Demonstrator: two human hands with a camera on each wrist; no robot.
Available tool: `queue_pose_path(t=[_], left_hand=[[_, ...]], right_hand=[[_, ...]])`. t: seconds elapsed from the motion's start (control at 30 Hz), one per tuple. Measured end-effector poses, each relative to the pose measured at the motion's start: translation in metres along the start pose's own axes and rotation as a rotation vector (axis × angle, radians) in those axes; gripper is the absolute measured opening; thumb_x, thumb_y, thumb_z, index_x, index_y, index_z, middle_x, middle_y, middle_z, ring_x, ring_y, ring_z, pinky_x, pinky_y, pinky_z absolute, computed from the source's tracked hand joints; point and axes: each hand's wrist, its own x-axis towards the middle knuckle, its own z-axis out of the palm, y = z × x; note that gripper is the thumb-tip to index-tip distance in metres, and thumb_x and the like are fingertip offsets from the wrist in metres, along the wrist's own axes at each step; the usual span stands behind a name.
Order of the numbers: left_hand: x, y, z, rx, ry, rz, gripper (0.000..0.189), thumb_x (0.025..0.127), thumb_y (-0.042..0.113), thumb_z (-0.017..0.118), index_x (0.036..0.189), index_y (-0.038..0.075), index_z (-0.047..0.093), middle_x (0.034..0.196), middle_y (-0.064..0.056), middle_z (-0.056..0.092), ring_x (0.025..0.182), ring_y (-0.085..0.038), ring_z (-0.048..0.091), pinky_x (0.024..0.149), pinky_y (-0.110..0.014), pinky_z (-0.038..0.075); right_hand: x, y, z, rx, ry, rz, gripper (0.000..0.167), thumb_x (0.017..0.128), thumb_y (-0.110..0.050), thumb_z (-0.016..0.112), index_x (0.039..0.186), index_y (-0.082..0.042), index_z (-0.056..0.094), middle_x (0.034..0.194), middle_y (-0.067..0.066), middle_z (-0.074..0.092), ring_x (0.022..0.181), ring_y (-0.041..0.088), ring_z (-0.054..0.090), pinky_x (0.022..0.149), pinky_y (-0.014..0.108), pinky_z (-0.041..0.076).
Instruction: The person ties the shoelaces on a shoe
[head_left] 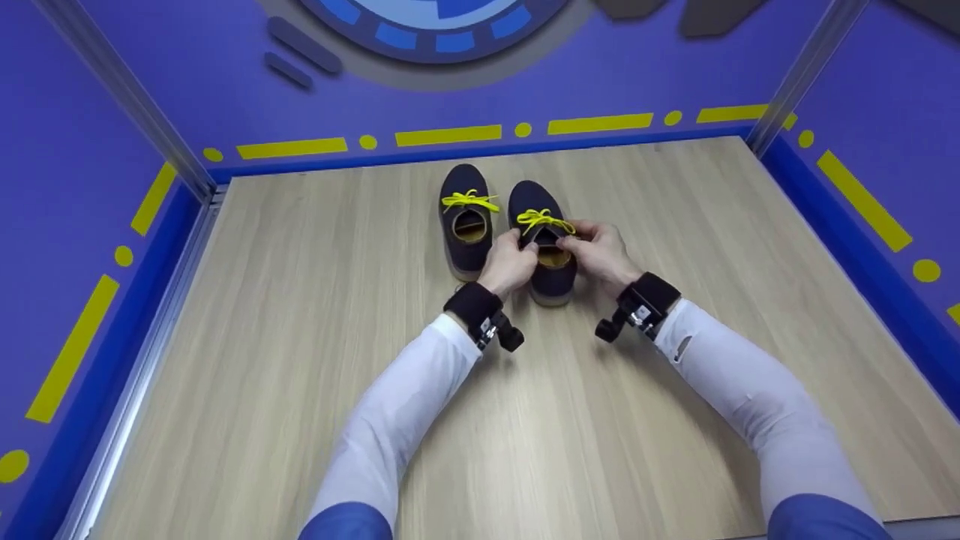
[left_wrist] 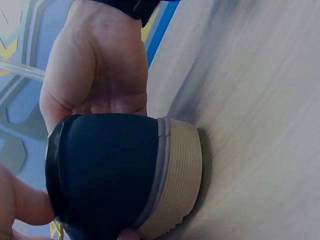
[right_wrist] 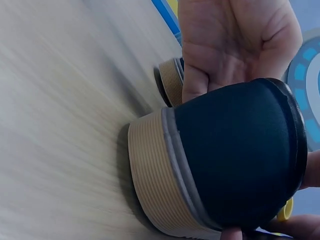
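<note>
Two dark lace-up shoes with yellow laces tied in bows stand side by side on the wood-grain board, toes toward the back wall. My left hand [head_left: 510, 264] grips the near side of the right-hand shoe [head_left: 553, 289], thumb at its opening. Across from it, my right hand [head_left: 602, 251] pinches that shoe's other side by the bow [head_left: 538, 218]. The left wrist view shows the heel [left_wrist: 110, 170] upright, with a ribbed tan sole [left_wrist: 182, 170]. Just left of my left hand is the other shoe [head_left: 463, 184], partly hidden by it.
The light wood-grain board [head_left: 315, 300] lies under both shoes. Purple panels with yellow marks [head_left: 450, 136] enclose it at the back and both sides. A metal rail [head_left: 161, 315] follows the left edge.
</note>
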Motion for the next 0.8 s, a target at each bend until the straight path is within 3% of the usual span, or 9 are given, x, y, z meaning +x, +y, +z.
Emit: queue_pose_path(t=[0.23,0.4,0.67,0.8], left_hand=[[0.008,0.022,0.001,0.069,0.059,-0.019,0.058,0.115,0.015,0.049,0.169,-0.006,0.042,0.174,-0.024,0.050,0.164,-0.035,0.048,0.138,-0.041,0.038],[0.015,0.033,0.006,0.121,0.094,-0.019,0.056,0.114,0.014,0.047,0.167,-0.006,0.046,0.170,-0.024,0.055,0.160,-0.035,0.054,0.135,-0.040,0.042],[0.055,0.017,0.017,0.189,0.164,-0.020,0.054,0.110,0.017,0.050,0.159,-0.003,0.057,0.158,-0.022,0.067,0.149,-0.034,0.064,0.125,-0.038,0.051],[0.048,0.024,0.011,0.141,0.145,0.004,0.055,0.111,0.014,0.050,0.161,-0.007,0.052,0.161,-0.026,0.063,0.153,-0.036,0.061,0.129,-0.039,0.048]], right_hand=[[0.020,-0.003,0.003,-0.005,0.031,-0.013,0.050,0.105,-0.012,0.071,0.153,0.002,0.066,0.152,0.026,0.070,0.119,0.014,0.070,0.093,0.012,0.055],[0.031,-0.005,0.001,-0.062,0.042,-0.025,0.051,0.108,-0.016,0.068,0.156,0.000,0.064,0.156,0.022,0.069,0.138,0.026,0.067,0.105,0.018,0.054],[0.045,-0.009,0.000,-0.117,0.030,-0.060,0.051,0.109,-0.016,0.066,0.156,0.003,0.062,0.158,0.025,0.066,0.146,0.032,0.063,0.123,0.033,0.050],[0.047,-0.012,-0.001,-0.128,0.028,-0.062,0.050,0.110,-0.017,0.066,0.156,0.003,0.062,0.157,0.025,0.067,0.144,0.032,0.064,0.119,0.029,0.052]])
